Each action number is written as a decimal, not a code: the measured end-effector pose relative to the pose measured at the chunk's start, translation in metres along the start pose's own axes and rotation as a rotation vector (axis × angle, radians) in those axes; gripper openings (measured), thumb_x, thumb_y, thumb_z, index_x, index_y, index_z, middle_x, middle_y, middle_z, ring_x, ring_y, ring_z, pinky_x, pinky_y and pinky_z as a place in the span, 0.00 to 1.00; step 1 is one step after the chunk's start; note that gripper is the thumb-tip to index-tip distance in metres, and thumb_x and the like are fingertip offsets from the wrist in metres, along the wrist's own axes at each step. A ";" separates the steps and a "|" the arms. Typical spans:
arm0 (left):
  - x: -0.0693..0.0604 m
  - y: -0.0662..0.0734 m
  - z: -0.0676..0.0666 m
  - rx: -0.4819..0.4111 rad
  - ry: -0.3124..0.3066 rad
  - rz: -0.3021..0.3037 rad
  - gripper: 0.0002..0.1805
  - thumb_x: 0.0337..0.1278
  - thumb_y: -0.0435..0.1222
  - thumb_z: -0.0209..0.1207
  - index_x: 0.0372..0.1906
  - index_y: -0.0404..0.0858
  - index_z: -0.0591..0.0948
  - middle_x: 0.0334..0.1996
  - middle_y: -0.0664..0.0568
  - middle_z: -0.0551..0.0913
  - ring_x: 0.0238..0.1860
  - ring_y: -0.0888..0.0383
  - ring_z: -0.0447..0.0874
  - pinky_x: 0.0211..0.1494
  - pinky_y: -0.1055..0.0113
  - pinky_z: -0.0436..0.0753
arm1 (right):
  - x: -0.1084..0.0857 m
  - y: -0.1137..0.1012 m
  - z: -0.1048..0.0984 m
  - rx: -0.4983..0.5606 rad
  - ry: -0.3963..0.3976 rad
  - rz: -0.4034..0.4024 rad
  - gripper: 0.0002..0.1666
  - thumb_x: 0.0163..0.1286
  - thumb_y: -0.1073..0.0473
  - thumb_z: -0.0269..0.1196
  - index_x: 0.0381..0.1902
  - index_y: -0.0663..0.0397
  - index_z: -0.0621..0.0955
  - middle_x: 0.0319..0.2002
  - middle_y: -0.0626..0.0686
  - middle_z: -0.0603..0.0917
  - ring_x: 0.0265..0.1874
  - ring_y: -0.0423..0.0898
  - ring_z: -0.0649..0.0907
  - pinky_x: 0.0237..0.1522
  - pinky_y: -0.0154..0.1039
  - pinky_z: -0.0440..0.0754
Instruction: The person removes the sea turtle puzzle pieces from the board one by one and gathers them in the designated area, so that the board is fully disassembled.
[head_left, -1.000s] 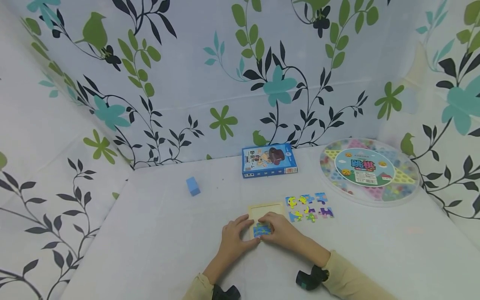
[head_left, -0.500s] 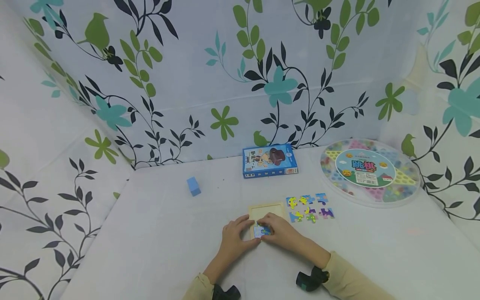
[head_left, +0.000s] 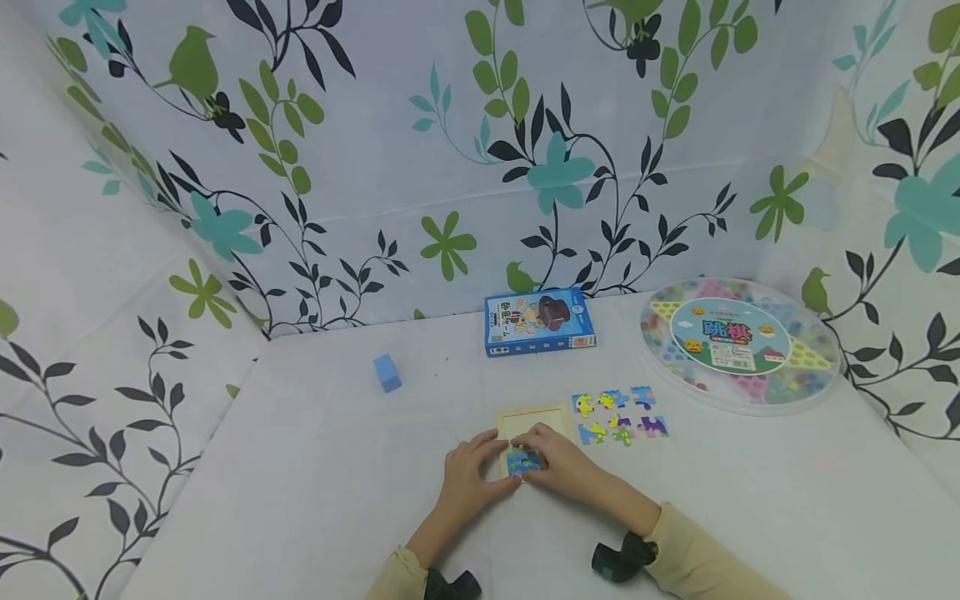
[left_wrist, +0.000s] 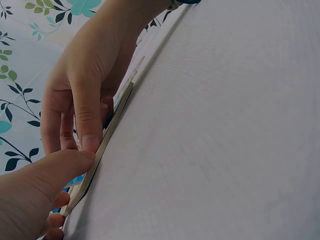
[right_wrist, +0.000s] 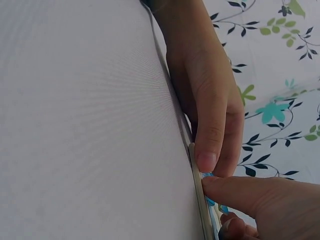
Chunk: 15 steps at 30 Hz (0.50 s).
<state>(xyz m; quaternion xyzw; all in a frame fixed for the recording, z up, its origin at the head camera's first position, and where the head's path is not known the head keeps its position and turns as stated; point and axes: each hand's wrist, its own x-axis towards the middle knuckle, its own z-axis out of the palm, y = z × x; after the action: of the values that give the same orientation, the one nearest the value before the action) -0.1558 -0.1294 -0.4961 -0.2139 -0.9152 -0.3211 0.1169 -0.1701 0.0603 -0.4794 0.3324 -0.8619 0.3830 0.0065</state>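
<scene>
A small light-wood puzzle tray (head_left: 516, 427) lies on the table in front of me. My left hand (head_left: 467, 477) grips its left side, thumb at the near edge and fingers along the side. Blue joined jigsaw pieces (head_left: 514, 463) fill the near part of the tray. Over them, my right hand (head_left: 564, 463) pinches a jigsaw piece (right_wrist: 224, 209), which shows tilted between thumb and fingers in the right wrist view. Most of that piece is hidden by the fingers. Several loose jigsaw pieces (head_left: 620, 433) lie in rows just right of the tray.
Behind the tray lies a blue game box (head_left: 538, 322). A round clear-lidded board game (head_left: 738, 342) sits at the back right, and a blue block (head_left: 387, 372) at the back left. Patterned cloth (head_left: 480, 167) hangs behind and beside the white table.
My right fingers shift slightly over the near part of the tray. The pieces there looked pale with glare half a second ago and look blue now. My left hand stays in place.
</scene>
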 end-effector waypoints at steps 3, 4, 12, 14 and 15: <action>0.000 0.000 0.000 0.007 0.000 -0.002 0.27 0.38 0.50 0.66 0.46 0.40 0.79 0.52 0.48 0.75 0.50 0.47 0.71 0.47 0.47 0.62 | 0.000 0.000 0.000 0.012 0.005 0.005 0.24 0.52 0.63 0.67 0.48 0.60 0.76 0.33 0.47 0.71 0.19 0.36 0.66 0.22 0.30 0.67; 0.000 0.000 0.000 0.004 -0.001 -0.005 0.27 0.38 0.50 0.66 0.46 0.41 0.79 0.52 0.48 0.74 0.50 0.47 0.71 0.47 0.47 0.62 | 0.000 0.000 0.000 0.014 0.006 0.009 0.24 0.52 0.63 0.68 0.48 0.60 0.77 0.33 0.47 0.71 0.19 0.36 0.66 0.21 0.30 0.67; -0.001 0.001 -0.001 0.005 0.001 -0.004 0.27 0.39 0.51 0.65 0.47 0.41 0.79 0.52 0.48 0.74 0.47 0.48 0.72 0.46 0.49 0.62 | 0.000 0.001 0.000 0.027 0.008 0.024 0.25 0.51 0.63 0.68 0.49 0.62 0.77 0.31 0.46 0.71 0.20 0.35 0.66 0.21 0.30 0.66; -0.001 0.001 -0.001 0.008 0.004 0.003 0.27 0.39 0.51 0.65 0.46 0.41 0.79 0.52 0.48 0.75 0.47 0.49 0.72 0.45 0.50 0.62 | 0.000 0.001 0.000 0.023 0.011 0.016 0.25 0.52 0.63 0.68 0.49 0.62 0.77 0.31 0.46 0.71 0.20 0.35 0.66 0.21 0.29 0.66; -0.001 0.001 -0.001 0.008 0.006 0.006 0.27 0.39 0.51 0.65 0.46 0.41 0.80 0.52 0.48 0.75 0.46 0.49 0.72 0.45 0.50 0.62 | 0.000 0.001 0.000 0.019 0.013 0.011 0.25 0.52 0.63 0.67 0.49 0.63 0.77 0.31 0.46 0.71 0.20 0.35 0.66 0.21 0.29 0.66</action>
<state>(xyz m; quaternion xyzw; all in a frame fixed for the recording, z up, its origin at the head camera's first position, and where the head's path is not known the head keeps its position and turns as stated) -0.1549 -0.1293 -0.4954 -0.2152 -0.9154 -0.3178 0.1212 -0.1704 0.0608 -0.4803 0.3253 -0.8599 0.3933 0.0071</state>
